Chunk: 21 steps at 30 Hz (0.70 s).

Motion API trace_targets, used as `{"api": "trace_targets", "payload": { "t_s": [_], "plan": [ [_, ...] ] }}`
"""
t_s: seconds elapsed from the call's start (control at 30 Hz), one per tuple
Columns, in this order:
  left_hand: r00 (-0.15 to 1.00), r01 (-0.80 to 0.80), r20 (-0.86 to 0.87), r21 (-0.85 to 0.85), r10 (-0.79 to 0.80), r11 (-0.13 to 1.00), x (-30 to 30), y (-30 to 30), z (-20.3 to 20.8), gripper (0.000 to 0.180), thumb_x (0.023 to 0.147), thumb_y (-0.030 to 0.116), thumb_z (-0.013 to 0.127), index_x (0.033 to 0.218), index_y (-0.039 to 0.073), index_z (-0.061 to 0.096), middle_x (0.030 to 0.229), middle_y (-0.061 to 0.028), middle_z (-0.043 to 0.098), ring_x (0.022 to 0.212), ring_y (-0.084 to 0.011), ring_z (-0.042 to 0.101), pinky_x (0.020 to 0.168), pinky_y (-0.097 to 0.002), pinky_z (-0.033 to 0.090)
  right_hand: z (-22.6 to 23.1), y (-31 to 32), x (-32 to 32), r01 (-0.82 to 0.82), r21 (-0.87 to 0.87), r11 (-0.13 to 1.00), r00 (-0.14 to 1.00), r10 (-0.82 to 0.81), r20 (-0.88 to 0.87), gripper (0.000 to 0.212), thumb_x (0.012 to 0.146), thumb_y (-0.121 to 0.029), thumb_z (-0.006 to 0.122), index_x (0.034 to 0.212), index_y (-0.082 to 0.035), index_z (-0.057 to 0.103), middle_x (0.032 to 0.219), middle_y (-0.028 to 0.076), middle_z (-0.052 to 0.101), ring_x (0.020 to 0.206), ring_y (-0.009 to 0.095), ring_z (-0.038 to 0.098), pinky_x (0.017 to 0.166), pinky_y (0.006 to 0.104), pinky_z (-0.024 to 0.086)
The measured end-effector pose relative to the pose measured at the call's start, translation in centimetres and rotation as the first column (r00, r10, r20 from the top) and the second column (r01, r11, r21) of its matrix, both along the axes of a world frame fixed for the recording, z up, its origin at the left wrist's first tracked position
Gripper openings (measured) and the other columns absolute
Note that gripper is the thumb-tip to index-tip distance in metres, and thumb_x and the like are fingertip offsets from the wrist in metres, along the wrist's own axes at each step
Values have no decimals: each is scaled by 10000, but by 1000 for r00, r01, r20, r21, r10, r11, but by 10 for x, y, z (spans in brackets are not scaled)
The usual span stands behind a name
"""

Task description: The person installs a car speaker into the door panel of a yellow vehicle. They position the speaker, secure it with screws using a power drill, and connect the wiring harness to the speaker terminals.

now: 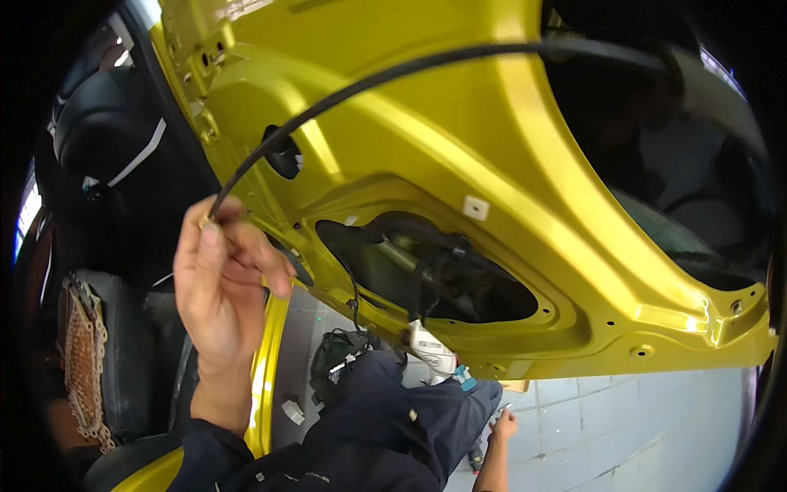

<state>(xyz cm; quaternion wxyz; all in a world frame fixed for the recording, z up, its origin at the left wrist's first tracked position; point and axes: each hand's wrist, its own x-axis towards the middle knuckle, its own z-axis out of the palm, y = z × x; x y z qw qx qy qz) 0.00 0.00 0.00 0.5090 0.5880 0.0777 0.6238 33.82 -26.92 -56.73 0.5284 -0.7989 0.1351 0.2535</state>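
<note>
My left hand (225, 275) is raised at the edge of the yellow door panel (393, 148). Its thumb and forefinger pinch the end of a long black flexible strip (369, 79), while the other fingers curl loosely. From there the strip arches over the bare panel toward the dark window opening (631, 148) at the upper right. Low down, beside my right knee, is my right hand (505, 424). Its fingers are closed around something small that I cannot make out.
A large cutout (426, 266) in the door shows dark parts and hanging wires. Below it is a white object (432, 351) with a teal piece (465, 378). A dark bag (332, 365) lies on the tiled floor (607, 426). Left are black car seats (123, 156) and a beaded cover (86, 361).
</note>
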Motion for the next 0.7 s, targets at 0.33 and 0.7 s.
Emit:
{"api": "trace_targets", "payload": {
  "t_s": [0.33,0.7],
  "plan": [
    [994,-91,-44,171,100,981,-17,18,1,199,964,48,660,1126,-67,643,883,-151,699,683,-201,685,662,-303,570,417,61,-104,-815,438,379,457,-44,888,604,1064,-462,478,1065,124,624,1106,288,657,1045,352,660,941,442,525],
    [606,638,-620,4,-498,770,-54,18,-79,296,882,39,769,1165,-30,716,1041,-162,751,952,-255,732,855,-357,560,509,141,-141,-560,823,-92,642,579,502,585,1053,-416,551,1364,72,463,748,110,582,556,178,553,535,346,521]
  ]
}}
